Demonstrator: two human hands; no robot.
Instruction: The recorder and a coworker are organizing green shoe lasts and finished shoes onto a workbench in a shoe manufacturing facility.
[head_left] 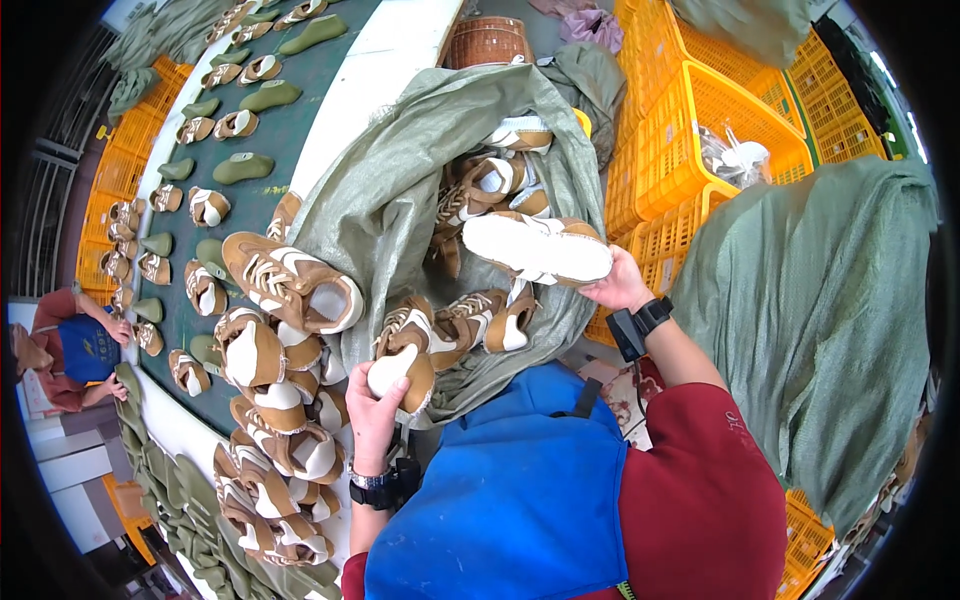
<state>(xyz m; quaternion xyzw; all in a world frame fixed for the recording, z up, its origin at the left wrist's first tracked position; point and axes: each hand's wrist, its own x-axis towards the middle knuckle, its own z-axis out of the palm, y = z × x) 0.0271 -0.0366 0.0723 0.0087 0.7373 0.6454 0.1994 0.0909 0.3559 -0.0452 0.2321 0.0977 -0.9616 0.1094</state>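
My right hand (622, 283) grips the heel end of a brown and white sneaker upper (525, 247), its flat white underside turned up. In my left hand (372, 412) is another sneaker upper (418, 345), held by its white and tan heel end, with the laces pointing away from me. Both are held over the mouth of a large grey-green woven sack (355, 205). More laced sneaker uppers (470, 318) lie in and on the sack. Close to my left hand rises a heap of the same uppers (285, 435) along the table's edge.
Green shoe lasts (245, 167) and uppers stand in rows on a green-topped table (300, 110) at left. A co-worker (75, 340) stands across it. Yellow crates (660, 150) and a draped green sheet (820, 290) flank the right. Behind the sack sits a wicker basket (488, 42).
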